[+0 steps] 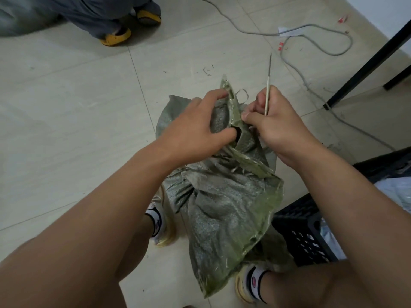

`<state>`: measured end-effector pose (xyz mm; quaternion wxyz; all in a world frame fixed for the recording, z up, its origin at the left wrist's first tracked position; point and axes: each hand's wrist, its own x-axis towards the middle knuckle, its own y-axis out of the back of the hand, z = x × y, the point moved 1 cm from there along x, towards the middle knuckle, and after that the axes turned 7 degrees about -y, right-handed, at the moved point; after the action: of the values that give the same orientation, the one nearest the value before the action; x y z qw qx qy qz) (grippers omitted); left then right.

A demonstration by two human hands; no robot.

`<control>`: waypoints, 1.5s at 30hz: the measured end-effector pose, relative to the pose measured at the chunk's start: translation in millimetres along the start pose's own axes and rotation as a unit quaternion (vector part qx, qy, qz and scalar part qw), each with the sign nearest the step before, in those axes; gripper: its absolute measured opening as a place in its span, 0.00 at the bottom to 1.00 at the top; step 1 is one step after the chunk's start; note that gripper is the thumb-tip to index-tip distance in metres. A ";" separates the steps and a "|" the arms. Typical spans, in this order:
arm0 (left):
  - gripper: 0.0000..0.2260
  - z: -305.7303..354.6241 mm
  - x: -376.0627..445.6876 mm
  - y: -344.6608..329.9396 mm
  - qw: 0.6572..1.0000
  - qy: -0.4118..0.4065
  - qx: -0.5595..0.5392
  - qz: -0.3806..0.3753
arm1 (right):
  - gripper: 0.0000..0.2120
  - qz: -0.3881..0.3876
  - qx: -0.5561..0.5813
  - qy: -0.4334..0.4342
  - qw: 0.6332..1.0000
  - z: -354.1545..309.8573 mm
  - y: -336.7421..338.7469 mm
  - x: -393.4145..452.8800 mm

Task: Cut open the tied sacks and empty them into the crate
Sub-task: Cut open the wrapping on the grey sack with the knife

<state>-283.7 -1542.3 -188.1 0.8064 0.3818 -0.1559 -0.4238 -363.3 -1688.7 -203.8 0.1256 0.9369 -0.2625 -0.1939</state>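
A grey-green woven sack (222, 210) stands on the tiled floor between my feet, its top crumpled and edged with clear tape. My left hand (195, 127) grips the left side of the sack's mouth, thumb hooked into the opening. My right hand (275, 123) pinches the right side of the mouth and also holds a thin knife (268, 85) whose blade points up and away. A black plastic crate (304, 232) stands at my right, touching the sack.
Pale plastic bags (395, 190) lie inside the crate. A grey cable (315, 41) loops across the floor at the back right. A black table leg (367, 63) slants down at the right. Another person's feet in yellow sandals (115, 37) stand at the top left.
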 end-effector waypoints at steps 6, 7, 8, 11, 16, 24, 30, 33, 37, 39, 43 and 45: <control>0.34 5.9 1.5 0.8 0.983 0.038 -0.176 -0.017 | 0.15 -0.058 0.021 0.031 0.998 0.8 1.3 0.2; 0.36 7.1 1.0 0.5 0.977 0.056 -0.204 -0.023 | 0.16 -0.058 0.019 0.034 0.998 1.2 1.6 0.5; 0.37 8.2 0.6 0.3 0.968 0.073 -0.238 -0.029 | 0.16 -0.057 0.016 0.036 0.998 1.9 1.7 1.0; 0.40 9.7 0.9 -0.8 0.944 0.097 -0.312 -0.041 | 0.16 -0.048 0.015 0.035 0.998 3.3 1.1 1.8; 0.42 6.3 3.9 -0.8 0.951 0.114 -0.285 -0.044 | 0.17 -0.010 0.033 0.020 0.999 3.4 0.3 2.3; 0.39 11.2 3.7 1.4 0.985 0.121 -0.121 -0.019 | 0.15 0.025 -0.027 0.041 0.998 2.1 -1.5 -0.5; 0.37 9.6 5.0 3.1 0.996 0.078 -0.007 0.030 | 0.08 0.041 -0.085 0.069 0.993 0.0 1.9 -2.3; 0.39 11.3 3.4 10.7 0.987 0.114 -0.112 0.019 | 0.08 0.044 -0.103 0.085 0.990 0.5 3.8 -2.6; 0.33 11.3 2.2 17.5 0.973 0.172 -0.152 0.023 | 0.08 0.036 -0.101 0.099 0.989 1.7 4.3 -2.0; 0.24 9.3 4.5 15.9 0.970 0.184 -0.161 0.023 | 0.08 0.032 -0.111 0.111 0.987 1.5 3.4 -2.3; 0.16 2.8 6.4 15.2 0.963 0.184 -0.198 0.005 | 0.08 0.020 -0.129 0.128 0.983 0.4 2.8 -4.1; 0.14 2.5 4.8 16.8 0.965 0.170 -0.199 0.006 | 0.08 0.007 -0.128 0.128 0.984 0.6 3.7 -4.7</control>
<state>-272.8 -1541.5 -174.3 0.8834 0.2794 0.0686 -0.3698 -368.8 -1689.3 -201.7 0.2783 0.9282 -0.2242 -0.1039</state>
